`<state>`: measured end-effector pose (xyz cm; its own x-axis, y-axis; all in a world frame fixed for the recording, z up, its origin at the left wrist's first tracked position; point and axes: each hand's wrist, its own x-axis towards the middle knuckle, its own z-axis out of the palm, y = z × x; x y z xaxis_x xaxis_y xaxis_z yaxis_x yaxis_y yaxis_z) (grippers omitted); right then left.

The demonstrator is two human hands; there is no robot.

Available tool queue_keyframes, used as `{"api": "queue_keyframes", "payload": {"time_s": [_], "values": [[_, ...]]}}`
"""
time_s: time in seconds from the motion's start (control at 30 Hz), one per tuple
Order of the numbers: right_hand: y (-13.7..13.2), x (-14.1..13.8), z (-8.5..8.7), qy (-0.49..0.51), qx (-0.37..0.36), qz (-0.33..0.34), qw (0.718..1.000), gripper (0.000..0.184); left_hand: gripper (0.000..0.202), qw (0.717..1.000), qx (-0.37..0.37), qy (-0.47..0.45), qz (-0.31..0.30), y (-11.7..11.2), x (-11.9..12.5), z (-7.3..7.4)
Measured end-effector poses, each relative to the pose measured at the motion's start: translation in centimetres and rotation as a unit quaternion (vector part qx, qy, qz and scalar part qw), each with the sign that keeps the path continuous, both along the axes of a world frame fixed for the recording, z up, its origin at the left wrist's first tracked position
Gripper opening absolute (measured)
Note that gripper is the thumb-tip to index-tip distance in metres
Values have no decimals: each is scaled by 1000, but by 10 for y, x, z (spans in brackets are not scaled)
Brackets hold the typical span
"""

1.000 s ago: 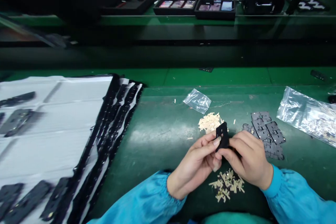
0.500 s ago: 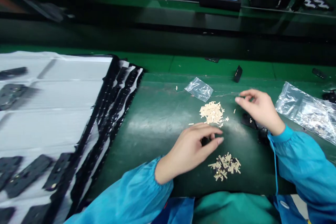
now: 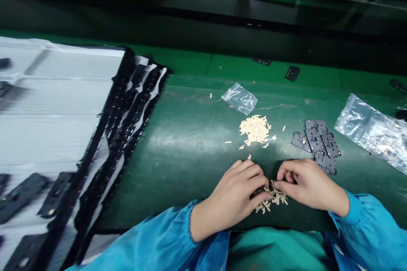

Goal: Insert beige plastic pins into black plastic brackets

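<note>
At the near edge, a jumbled pile of pale strips (image 3: 278,200) lies between the hands. The left hand (image 3: 235,192) curls at its left, thumb slightly apart from the fingers; the right hand (image 3: 305,186) has thumb and forefinger nearly meeting. I cannot tell whether either grips anything. Such small pieces suit a light fingertip pinch, kept clear of the black plates (image 3: 313,139) and farther loose pile (image 3: 254,129).

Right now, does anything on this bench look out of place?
Slightly: stray cream strips lie outside the farther cream heap, and a black panel lies far back, apart from the clustered dark plates.
</note>
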<state>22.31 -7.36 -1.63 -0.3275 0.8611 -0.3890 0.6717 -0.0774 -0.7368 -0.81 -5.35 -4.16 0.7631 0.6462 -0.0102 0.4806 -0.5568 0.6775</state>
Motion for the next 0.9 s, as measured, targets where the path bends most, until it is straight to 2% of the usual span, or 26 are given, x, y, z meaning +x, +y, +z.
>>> {"api": "queue_keyframes", "payload": {"time_s": [0.17, 0.27, 0.33, 0.4, 0.57, 0.67, 0.77, 0.9], "values": [[-1, 6, 2, 124, -99, -65, 985, 17, 31, 995, -95, -12, 21, 10, 3, 16], [-4, 5, 1, 154, -125, -68, 978, 19, 19, 984, -163, -73, 13, 15, 6, 22], [-4, 6, 1, 150, -123, -70, 979, 20, 20, 980, -178, -89, -1, 15, 7, 23], [-3, 9, 0, 142, -122, -81, 979, 21, 21, 985, -159, -73, -1, 13, 6, 22], [-2, 18, 2, 168, -160, -110, 967, 26, 15, 999, -43, 23, -16, 8, 4, 17], [-2, 19, 5, 191, -170, -118, 959, 28, 33, 998, -34, 32, -37, 10, 5, 19], [0, 17, 8, 213, -174, -118, 954, 29, 31, 996, -83, 0, -25, 14, 9, 26], [2, 13, 12, 221, -164, -107, 956, 28, 20, 971, -217, -91, 28, 17, 14, 32]]}}
